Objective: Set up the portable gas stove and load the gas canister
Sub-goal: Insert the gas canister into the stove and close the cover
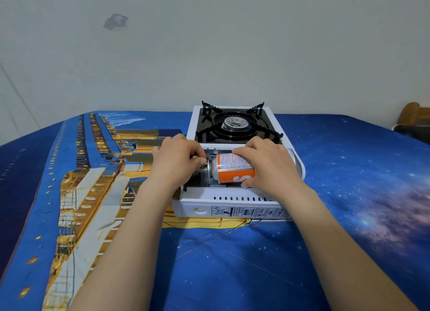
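A white portable gas stove (235,207) sits on the blue bedspread, its black pan support and burner (235,124) at the far end. The near compartment stands open. An orange and white gas canister (232,168) lies on its side in it, nozzle pointing left toward the valve. My right hand (267,164) wraps over the canister's right half and grips it. At the compartment's left end, my left hand (176,161) has its fingers curled around a small part by the canister's nozzle; what it pinches is hidden.
The stove rests on a bed covered with a blue sheet (349,182) printed with a ship and stars. A pale wall (209,54) runs right behind the stove. A brown object (411,115) shows at the far right edge.
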